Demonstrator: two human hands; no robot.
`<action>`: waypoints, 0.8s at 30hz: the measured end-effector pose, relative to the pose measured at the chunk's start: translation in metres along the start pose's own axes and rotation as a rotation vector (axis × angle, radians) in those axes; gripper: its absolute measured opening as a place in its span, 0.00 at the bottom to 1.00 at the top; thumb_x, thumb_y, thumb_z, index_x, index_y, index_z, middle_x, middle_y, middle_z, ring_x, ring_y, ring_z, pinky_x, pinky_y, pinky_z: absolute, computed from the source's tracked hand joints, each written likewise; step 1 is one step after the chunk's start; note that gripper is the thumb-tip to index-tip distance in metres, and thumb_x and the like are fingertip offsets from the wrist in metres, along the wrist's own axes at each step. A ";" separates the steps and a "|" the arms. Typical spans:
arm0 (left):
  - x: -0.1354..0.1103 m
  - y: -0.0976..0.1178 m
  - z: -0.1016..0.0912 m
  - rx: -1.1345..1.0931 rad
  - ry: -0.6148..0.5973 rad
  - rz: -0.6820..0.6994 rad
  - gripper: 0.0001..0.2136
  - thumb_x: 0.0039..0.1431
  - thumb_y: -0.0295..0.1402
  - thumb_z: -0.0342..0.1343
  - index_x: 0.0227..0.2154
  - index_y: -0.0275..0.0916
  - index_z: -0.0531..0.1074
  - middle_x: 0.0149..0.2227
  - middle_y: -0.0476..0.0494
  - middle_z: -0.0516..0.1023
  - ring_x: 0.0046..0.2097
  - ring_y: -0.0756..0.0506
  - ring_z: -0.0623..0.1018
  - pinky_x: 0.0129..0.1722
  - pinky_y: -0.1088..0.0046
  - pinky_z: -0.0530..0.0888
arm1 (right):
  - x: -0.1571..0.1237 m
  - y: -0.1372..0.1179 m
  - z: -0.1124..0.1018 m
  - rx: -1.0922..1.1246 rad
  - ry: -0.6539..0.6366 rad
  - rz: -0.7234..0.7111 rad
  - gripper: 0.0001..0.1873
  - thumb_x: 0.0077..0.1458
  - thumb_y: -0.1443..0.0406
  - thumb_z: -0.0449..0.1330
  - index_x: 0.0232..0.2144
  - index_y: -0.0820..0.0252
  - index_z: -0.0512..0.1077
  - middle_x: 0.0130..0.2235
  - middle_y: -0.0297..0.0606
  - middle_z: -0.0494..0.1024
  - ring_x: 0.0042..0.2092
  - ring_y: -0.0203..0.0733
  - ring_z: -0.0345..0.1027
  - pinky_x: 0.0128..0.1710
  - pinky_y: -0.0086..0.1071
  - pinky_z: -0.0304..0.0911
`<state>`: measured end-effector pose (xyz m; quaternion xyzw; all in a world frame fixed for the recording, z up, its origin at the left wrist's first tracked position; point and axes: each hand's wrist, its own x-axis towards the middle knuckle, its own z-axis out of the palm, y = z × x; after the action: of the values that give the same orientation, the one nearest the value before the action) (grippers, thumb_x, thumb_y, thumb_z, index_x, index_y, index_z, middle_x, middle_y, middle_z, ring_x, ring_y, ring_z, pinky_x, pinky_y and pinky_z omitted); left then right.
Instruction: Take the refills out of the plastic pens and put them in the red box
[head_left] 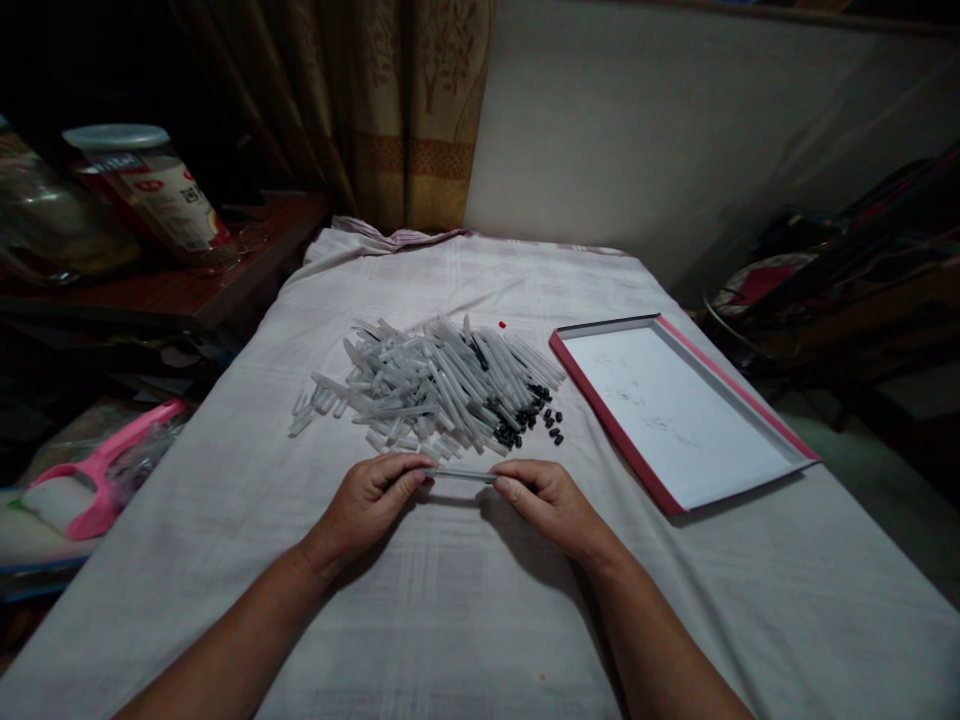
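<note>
A slim, translucent pen barrel [461,475] lies level between my two hands, just above the cloth. My left hand [382,492] pinches its left end between thumb and fingers. The right end is gripped the same way by my right hand [546,498]; both tips are covered by fingers. Right behind the hands spreads a heap of clear pen parts [442,380], barrels and caps mixed together. Small black plugs [536,405] are scattered at the heap's right side. One tiny red piece [502,324] sits behind the heap.
A shallow box lid [667,410] with red sides and a white inside lies on the right of the cloth-covered table [480,620]. Jars [161,195] stand on a wooden cabinet at left. Below them is a pink handled tool [105,470]. A wall and curtain close off the back.
</note>
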<state>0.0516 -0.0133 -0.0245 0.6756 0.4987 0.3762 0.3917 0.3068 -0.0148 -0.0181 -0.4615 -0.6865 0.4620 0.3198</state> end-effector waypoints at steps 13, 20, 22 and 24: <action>0.002 -0.001 -0.001 -0.006 -0.025 -0.017 0.12 0.59 0.39 0.56 0.36 0.39 0.81 0.36 0.43 0.84 0.38 0.45 0.81 0.41 0.70 0.78 | 0.001 -0.004 0.003 -0.053 -0.015 -0.002 0.18 0.61 0.58 0.54 0.30 0.63 0.77 0.28 0.37 0.78 0.32 0.40 0.72 0.33 0.29 0.64; 0.005 0.001 0.001 -0.053 -0.058 -0.093 0.15 0.60 0.45 0.55 0.37 0.39 0.77 0.32 0.46 0.81 0.35 0.47 0.79 0.36 0.73 0.76 | 0.003 -0.005 0.006 -0.112 0.049 -0.052 0.15 0.60 0.60 0.55 0.31 0.62 0.79 0.28 0.37 0.80 0.32 0.40 0.73 0.33 0.29 0.65; 0.006 0.002 0.001 -0.106 -0.007 -0.113 0.18 0.58 0.47 0.56 0.44 0.39 0.76 0.36 0.43 0.82 0.38 0.45 0.80 0.39 0.71 0.76 | 0.003 -0.005 0.001 -0.122 0.173 -0.098 0.13 0.58 0.61 0.56 0.32 0.60 0.80 0.30 0.39 0.81 0.33 0.41 0.74 0.34 0.31 0.66; 0.008 0.002 0.000 -0.164 0.044 -0.144 0.23 0.57 0.49 0.57 0.50 0.38 0.73 0.40 0.40 0.82 0.40 0.45 0.80 0.40 0.70 0.76 | 0.004 -0.004 -0.015 -0.126 0.404 -0.125 0.12 0.57 0.60 0.58 0.32 0.59 0.81 0.32 0.40 0.81 0.35 0.43 0.75 0.37 0.33 0.69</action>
<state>0.0544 -0.0062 -0.0220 0.5952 0.5221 0.4014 0.4604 0.3169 -0.0065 -0.0092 -0.5204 -0.6633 0.2955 0.4494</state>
